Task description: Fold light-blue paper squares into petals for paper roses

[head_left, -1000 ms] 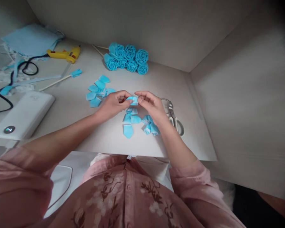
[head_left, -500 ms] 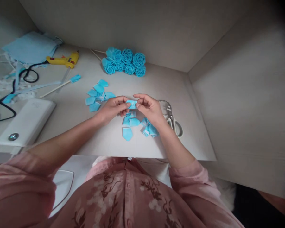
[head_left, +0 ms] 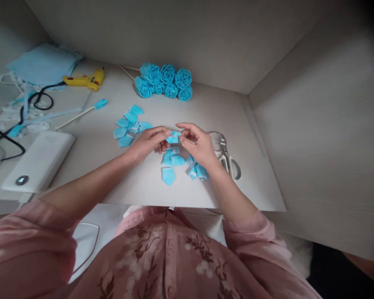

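Note:
A small blue fabric piece (head_left: pixel 174 137) is pinched between my two hands above the table. My left hand (head_left: pixel 151 141) grips its left end with thumb and fingers. At its right end, the thumb and fingertips of my right hand (head_left: pixel 198 143) close on the edge. Below my hands lie loose blue fabric petals (head_left: pixel 168 176), and a small heap of folded blue pieces (head_left: pixel 198 170) sits partly under my right wrist. Another group of blue petals (head_left: pixel 124 140) is spread left of my left hand.
Scissors (head_left: pixel 226 155) lie right of my right hand. Several blue fabric roses (head_left: pixel 167 74) rest at the back. On the left are a yellow glue gun (head_left: pixel 96 79), a stick with a blue tip (head_left: pixel 77 117), a white power bank (head_left: pixel 40 160), a black cord (head_left: pixel 34 99) and blue sheets (head_left: pixel 43 62).
My left thumb has shifted slightly on the blue piece, and the piece's visible face looks a little different. The whole view has moved slightly; objects on the table stay put.

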Motion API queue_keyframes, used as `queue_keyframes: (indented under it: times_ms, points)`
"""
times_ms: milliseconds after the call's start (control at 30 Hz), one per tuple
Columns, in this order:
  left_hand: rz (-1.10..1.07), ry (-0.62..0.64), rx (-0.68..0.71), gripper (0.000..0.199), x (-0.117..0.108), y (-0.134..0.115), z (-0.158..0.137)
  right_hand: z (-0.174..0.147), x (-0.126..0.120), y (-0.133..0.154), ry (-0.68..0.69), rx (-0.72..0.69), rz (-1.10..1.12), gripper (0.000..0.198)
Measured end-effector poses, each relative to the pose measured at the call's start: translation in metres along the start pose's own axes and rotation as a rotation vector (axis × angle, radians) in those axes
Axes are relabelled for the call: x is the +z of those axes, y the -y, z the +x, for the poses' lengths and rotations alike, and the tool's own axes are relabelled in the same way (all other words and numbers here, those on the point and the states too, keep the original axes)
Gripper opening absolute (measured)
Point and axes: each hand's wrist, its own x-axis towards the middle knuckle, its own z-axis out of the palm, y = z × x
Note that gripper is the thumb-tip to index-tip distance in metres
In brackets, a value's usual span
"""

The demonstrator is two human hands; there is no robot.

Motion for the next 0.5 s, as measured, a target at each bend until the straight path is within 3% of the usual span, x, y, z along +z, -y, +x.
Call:
queue_keyframes:
  times_ms: [500]
  points:
    - [0.083,0.01,0.041,0.026,0.0008,-0.0025,-0.0004,-0.0002,0.0025,0.0003,-0.016,-0.015,-0.023,0.033]
